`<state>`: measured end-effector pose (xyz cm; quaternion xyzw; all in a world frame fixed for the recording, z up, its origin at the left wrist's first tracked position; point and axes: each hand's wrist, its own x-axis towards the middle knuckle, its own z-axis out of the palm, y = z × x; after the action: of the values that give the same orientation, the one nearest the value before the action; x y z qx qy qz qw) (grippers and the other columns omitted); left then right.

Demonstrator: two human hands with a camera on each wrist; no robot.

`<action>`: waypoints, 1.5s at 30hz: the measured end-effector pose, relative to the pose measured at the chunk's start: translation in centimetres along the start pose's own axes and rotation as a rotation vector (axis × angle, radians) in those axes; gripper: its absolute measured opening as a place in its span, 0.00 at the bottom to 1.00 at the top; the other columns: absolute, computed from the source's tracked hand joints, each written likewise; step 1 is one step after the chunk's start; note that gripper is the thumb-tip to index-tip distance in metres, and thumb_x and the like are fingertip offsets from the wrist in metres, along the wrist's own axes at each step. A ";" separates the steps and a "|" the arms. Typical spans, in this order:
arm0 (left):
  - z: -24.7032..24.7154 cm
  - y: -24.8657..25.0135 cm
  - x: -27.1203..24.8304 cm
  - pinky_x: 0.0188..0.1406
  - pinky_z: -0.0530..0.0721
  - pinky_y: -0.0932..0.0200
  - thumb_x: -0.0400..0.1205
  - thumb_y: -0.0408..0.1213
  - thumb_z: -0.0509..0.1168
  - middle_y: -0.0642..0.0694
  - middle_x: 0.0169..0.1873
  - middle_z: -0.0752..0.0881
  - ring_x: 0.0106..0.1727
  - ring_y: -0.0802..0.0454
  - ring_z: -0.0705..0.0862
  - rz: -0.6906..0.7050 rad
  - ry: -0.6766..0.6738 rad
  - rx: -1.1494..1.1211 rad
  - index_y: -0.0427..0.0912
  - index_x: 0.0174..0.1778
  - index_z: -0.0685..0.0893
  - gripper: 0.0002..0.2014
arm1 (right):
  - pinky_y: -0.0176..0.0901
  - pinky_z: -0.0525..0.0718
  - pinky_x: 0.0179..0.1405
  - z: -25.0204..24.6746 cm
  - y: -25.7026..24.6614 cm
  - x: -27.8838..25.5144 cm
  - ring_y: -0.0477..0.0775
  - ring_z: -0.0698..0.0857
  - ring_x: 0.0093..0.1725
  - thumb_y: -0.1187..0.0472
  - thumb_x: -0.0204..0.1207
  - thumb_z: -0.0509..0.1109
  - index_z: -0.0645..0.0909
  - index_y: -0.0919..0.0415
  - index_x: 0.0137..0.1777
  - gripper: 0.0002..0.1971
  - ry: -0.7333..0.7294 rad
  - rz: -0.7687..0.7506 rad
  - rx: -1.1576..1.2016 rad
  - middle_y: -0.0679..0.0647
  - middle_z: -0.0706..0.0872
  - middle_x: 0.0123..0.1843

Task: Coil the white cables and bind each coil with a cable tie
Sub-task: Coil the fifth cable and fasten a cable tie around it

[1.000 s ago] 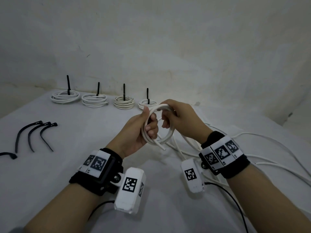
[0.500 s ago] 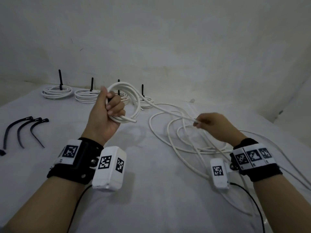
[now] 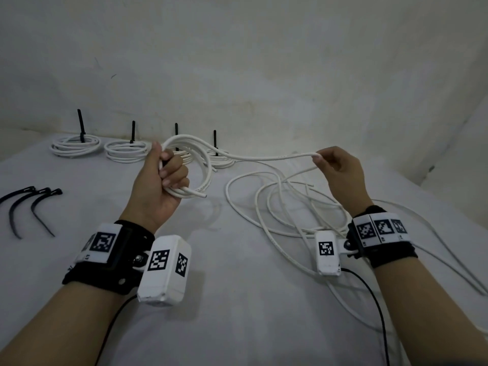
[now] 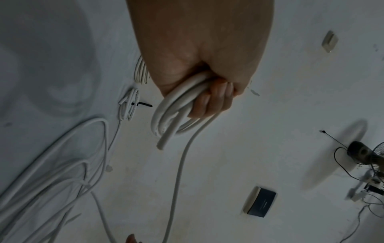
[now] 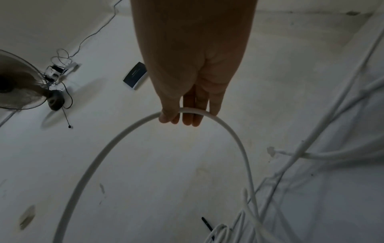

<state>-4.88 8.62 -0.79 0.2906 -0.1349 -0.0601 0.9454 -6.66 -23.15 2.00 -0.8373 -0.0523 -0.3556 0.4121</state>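
My left hand [image 3: 171, 171] grips a small coil of white cable [image 3: 196, 150] in its fist, held upright above the table; the cut end [image 3: 202, 195] sticks out below the fingers. From the coil a single strand [image 3: 264, 157] runs right to my right hand [image 3: 318, 157], which pinches it between thumb and fingers. The rest of this cable lies in loose loops [image 3: 277, 207] on the table under the right hand. The left wrist view shows the fingers [image 4: 214, 97] curled round the coil [image 4: 166, 118]. In the right wrist view the strand [image 5: 228, 129] arcs under the fingertips [image 5: 188, 119].
Several bound coils [image 3: 75, 145] with upright black ties stand in a row along the table's back edge. Three loose black cable ties [image 3: 31, 204] lie at the left. More white cables [image 3: 449, 249] trail off to the right. The wrist views show a fan [image 4: 363, 152] and a dark box [image 4: 260, 203].
My hands have drawn apart. The left hand carried the coil left and up; the right hand slid along the strand to the right, then rose and pulled it out straight.
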 end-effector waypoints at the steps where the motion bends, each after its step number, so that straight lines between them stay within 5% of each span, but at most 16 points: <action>1: 0.0 -0.1 0.0 0.15 0.61 0.70 0.78 0.52 0.54 0.54 0.14 0.63 0.13 0.60 0.62 -0.002 -0.001 0.006 0.49 0.23 0.73 0.19 | 0.20 0.71 0.33 0.1 0.1 -0.1 0.30 0.78 0.30 0.64 0.79 0.70 0.82 0.65 0.44 0.05 -0.015 -0.006 -0.001 0.43 0.81 0.32; 5: 0.2 0.1 -0.2 0.15 0.61 0.70 0.78 0.52 0.54 0.54 0.14 0.64 0.13 0.61 0.62 0.003 -0.019 0.004 0.49 0.23 0.74 0.19 | 0.20 0.71 0.35 0.3 0.8 -0.5 0.31 0.79 0.32 0.65 0.79 0.70 0.84 0.64 0.44 0.04 -0.059 -0.054 -0.013 0.38 0.84 0.32; 7: 0.3 0.5 -0.2 0.15 0.61 0.70 0.77 0.52 0.55 0.54 0.14 0.64 0.13 0.60 0.62 0.016 -0.031 -0.012 0.49 0.23 0.74 0.18 | 0.26 0.75 0.38 0.1 0.9 -0.3 0.37 0.82 0.37 0.64 0.78 0.71 0.87 0.61 0.45 0.04 -0.109 -0.124 -0.055 0.45 0.88 0.38; 9: 0.4 1.0 -0.3 0.15 0.61 0.71 0.77 0.52 0.54 0.54 0.15 0.64 0.14 0.60 0.62 0.044 -0.033 -0.038 0.49 0.23 0.74 0.18 | 0.30 0.74 0.37 -0.2 0.6 0.1 0.47 0.81 0.36 0.62 0.77 0.71 0.89 0.62 0.47 0.06 -0.257 -0.235 -0.207 0.56 0.85 0.38; 12: 0.6 1.3 -0.2 0.16 0.62 0.71 0.81 0.53 0.51 0.54 0.16 0.64 0.15 0.60 0.62 0.081 -0.015 -0.041 0.48 0.25 0.73 0.21 | 0.33 0.69 0.37 0.4 -1.1 0.0 0.44 0.75 0.32 0.65 0.76 0.73 0.90 0.60 0.52 0.08 -0.524 -0.427 -0.409 0.51 0.77 0.35; 15: 1.2 0.5 -0.2 0.17 0.65 0.70 0.86 0.54 0.44 0.55 0.16 0.64 0.15 0.62 0.62 0.071 0.000 0.053 0.48 0.30 0.69 0.22 | 0.46 0.70 0.39 1.7 -4.3 -1.2 0.46 0.72 0.36 0.64 0.75 0.73 0.89 0.54 0.53 0.09 -0.662 -0.662 -0.514 0.47 0.75 0.37; 19: 2.0 -1.4 -0.7 0.19 0.67 0.68 0.87 0.51 0.43 0.54 0.18 0.66 0.17 0.60 0.64 0.013 -0.045 0.227 0.45 0.34 0.66 0.20 | 0.37 0.70 0.39 3.8 -9.5 -2.4 0.42 0.73 0.37 0.58 0.75 0.69 0.90 0.54 0.52 0.10 -0.743 -0.803 -0.332 0.47 0.76 0.38; 23: 2.7 -3.2 -1.9 0.22 0.70 0.65 0.87 0.50 0.46 0.51 0.20 0.71 0.21 0.57 0.68 -0.077 -0.122 0.499 0.41 0.38 0.72 0.20 | 0.29 0.70 0.35 5.4 -12.6 -1.9 0.42 0.74 0.32 0.61 0.73 0.73 0.90 0.58 0.46 0.05 -0.638 -0.733 -0.150 0.50 0.80 0.37; 27: 3.3 -3.2 -2.4 0.15 0.58 0.69 0.83 0.53 0.48 0.52 0.15 0.65 0.13 0.61 0.61 -0.232 -0.214 0.365 0.42 0.33 0.70 0.21 | 0.27 0.72 0.34 6.0 -12.2 -0.9 0.40 0.76 0.31 0.62 0.71 0.77 0.84 0.61 0.40 0.05 -0.537 -0.537 -0.053 0.49 0.82 0.34; 31: 2.6 -2.3 -2.3 0.15 0.52 0.67 0.80 0.56 0.51 0.55 0.11 0.64 0.10 0.64 0.60 -0.264 -0.269 0.214 0.45 0.26 0.79 0.24 | 0.35 0.76 0.38 5.3 -9.8 0.3 0.45 0.78 0.35 0.59 0.76 0.73 0.82 0.61 0.40 0.07 -0.469 -0.394 0.009 0.53 0.84 0.35; 33: 2.4 -1.8 -2.3 0.13 0.56 0.69 0.74 0.59 0.64 0.56 0.11 0.64 0.10 0.64 0.58 -0.249 -0.330 0.187 0.46 0.28 0.81 0.20 | 0.43 0.80 0.48 4.9 -8.3 0.9 0.50 0.82 0.41 0.58 0.79 0.70 0.82 0.58 0.42 0.06 -0.456 -0.340 -0.021 0.52 0.85 0.38; 35: 2.4 -1.3 -2.3 0.12 0.60 0.70 0.66 0.57 0.75 0.55 0.12 0.59 0.12 0.60 0.54 -0.233 -0.361 0.137 0.46 0.28 0.81 0.18 | 0.36 0.80 0.51 4.4 -6.9 1.2 0.45 0.83 0.44 0.60 0.81 0.67 0.81 0.55 0.44 0.05 -0.478 -0.275 -0.066 0.47 0.85 0.40; 38: 2.2 -0.5 -2.0 0.12 0.62 0.71 0.63 0.53 0.79 0.53 0.15 0.56 0.14 0.59 0.54 -0.174 -0.357 0.058 0.47 0.29 0.81 0.17 | 0.20 0.75 0.45 4.1 -5.2 1.1 0.36 0.82 0.46 0.62 0.82 0.64 0.80 0.57 0.47 0.04 -0.558 -0.157 -0.126 0.45 0.85 0.45; 45: 1.3 0.3 -1.2 0.13 0.62 0.70 0.65 0.47 0.79 0.53 0.12 0.67 0.14 0.58 0.56 -0.052 -0.285 -0.053 0.46 0.32 0.80 0.15 | 0.25 0.79 0.32 6.1 -3.6 -0.9 0.56 0.89 0.41 0.69 0.83 0.59 0.75 0.62 0.48 0.05 -0.758 0.063 -0.050 0.60 0.87 0.42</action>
<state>-6.34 8.42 0.12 0.2573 -0.2584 -0.1286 0.9222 -5.29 -16.18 1.25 -0.9204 -0.1666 -0.0092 0.3536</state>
